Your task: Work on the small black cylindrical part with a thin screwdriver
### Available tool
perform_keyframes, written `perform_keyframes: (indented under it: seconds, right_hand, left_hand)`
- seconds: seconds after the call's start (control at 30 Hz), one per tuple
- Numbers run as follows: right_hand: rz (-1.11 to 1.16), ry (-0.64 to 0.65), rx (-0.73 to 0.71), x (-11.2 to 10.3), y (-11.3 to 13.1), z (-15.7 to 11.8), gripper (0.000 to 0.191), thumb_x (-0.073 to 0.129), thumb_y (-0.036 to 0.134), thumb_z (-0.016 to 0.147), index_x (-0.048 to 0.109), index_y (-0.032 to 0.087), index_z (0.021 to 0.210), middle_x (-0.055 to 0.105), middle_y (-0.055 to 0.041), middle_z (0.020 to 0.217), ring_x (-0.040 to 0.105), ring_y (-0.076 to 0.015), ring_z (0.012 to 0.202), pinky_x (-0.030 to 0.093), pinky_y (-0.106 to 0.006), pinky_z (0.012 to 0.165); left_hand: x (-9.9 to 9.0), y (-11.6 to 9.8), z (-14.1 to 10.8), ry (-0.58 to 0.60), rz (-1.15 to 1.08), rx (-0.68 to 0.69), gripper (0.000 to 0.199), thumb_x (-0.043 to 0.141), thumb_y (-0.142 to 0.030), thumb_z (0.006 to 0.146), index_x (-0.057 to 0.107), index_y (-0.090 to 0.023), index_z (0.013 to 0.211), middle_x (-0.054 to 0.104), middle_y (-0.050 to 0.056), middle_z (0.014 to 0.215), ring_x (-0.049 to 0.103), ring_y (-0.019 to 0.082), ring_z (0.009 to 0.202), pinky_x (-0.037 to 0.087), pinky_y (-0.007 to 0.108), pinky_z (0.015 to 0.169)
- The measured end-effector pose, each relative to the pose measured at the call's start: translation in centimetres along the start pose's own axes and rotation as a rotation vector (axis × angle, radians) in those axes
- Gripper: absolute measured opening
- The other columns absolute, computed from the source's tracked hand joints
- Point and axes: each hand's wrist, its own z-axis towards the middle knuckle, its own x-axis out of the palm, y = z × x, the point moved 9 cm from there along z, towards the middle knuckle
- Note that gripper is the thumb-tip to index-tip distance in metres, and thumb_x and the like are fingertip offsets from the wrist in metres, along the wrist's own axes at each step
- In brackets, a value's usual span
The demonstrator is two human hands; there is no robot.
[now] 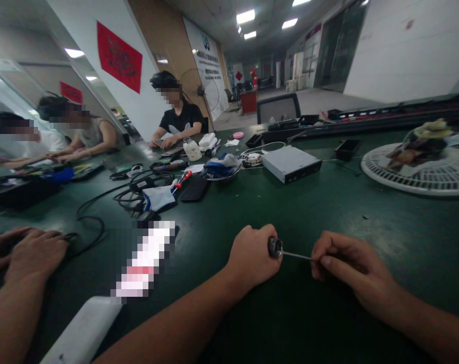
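Note:
My left hand (252,257) is closed in a fist around a dark cylindrical part (275,247). Only its round, metallic-looking end shows beyond my fingers. From beside that end a thin light rod (296,255) runs across to my right hand (347,260), whose thumb and fingers pinch its far end. Whether the rod goes into the cylinder or merely meets it, I cannot tell. Both hands are just above the green tabletop (282,212).
Another person's hands (36,253) rest at the left, near a lit, pixelated screen (146,260) and a white casing (85,328). Farther off lie a disc drive (292,163), a red-handled screwdriver (183,178), cables and a white round grille (415,169). More people sit across the table.

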Motion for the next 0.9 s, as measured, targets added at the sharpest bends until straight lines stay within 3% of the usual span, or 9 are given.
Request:
perform_keyframes:
  seconds: [0.23, 0.37, 0.53, 0.77, 0.9]
  right_hand:
    - [0.001, -0.127, -0.009, -0.9, 0.2, 0.0, 0.012, 0.059, 0.024, 0.093, 0.065, 0.02, 0.083, 0.065, -0.0021, 0.066, 0.061, -0.0154, 0.06, 0.047, -0.027, 0.056]
    - [0.035, -0.046, 0.004, -0.3, -0.2, 0.0, 0.012, 0.058, 0.025, 0.096, 0.067, 0.019, 0.09, 0.067, -0.0038, 0.075, 0.063, -0.016, 0.066, 0.05, -0.028, 0.058]
    - [0.07, 0.031, -0.024, 0.3, 0.3, -0.1, 0.013, 0.058, 0.023, 0.095, 0.065, 0.02, 0.084, 0.066, -0.0028, 0.07, 0.062, -0.015, 0.062, 0.048, -0.027, 0.056]
    - [0.008, -0.139, -0.006, -1.0, 0.4, -0.1, 0.013, 0.058, 0.019, 0.093, 0.065, 0.02, 0.081, 0.066, -0.0018, 0.066, 0.061, -0.0141, 0.058, 0.048, -0.026, 0.054]
    - [0.041, -0.052, -0.022, -0.4, 0.3, -0.1, 0.012, 0.057, 0.023, 0.097, 0.066, 0.019, 0.089, 0.068, -0.0036, 0.074, 0.064, -0.0147, 0.063, 0.05, -0.027, 0.056]
  left_hand:
    - [0.1, 0.0, 0.1, 0.008, 0.002, -0.009, 0.011, 0.065, -0.033, 0.084, 0.063, -0.022, 0.085, 0.066, 0.0, 0.076, 0.054, 0.019, 0.073, 0.034, 0.03, 0.063]
    - [0.1, -0.3, 0.1, 0.011, 0.017, 0.027, 0.009, 0.064, -0.031, 0.084, 0.063, -0.023, 0.084, 0.064, -0.001, 0.073, 0.053, 0.017, 0.069, 0.038, 0.031, 0.067]
    - [0.2, -0.5, 0.1, 0.005, 0.026, 0.056, 0.009, 0.064, -0.03, 0.084, 0.062, -0.022, 0.085, 0.063, -0.001, 0.072, 0.052, 0.016, 0.066, 0.039, 0.033, 0.07]
    - [0.2, -0.5, 0.0, 0.014, -0.001, 0.054, 0.011, 0.062, -0.033, 0.087, 0.062, -0.022, 0.085, 0.062, -0.002, 0.072, 0.052, 0.016, 0.066, 0.04, 0.033, 0.071]
    - [0.2, -0.4, 0.1, 0.003, 0.012, 0.057, 0.011, 0.063, -0.033, 0.086, 0.062, -0.022, 0.085, 0.062, -0.001, 0.072, 0.053, 0.017, 0.067, 0.039, 0.033, 0.069]
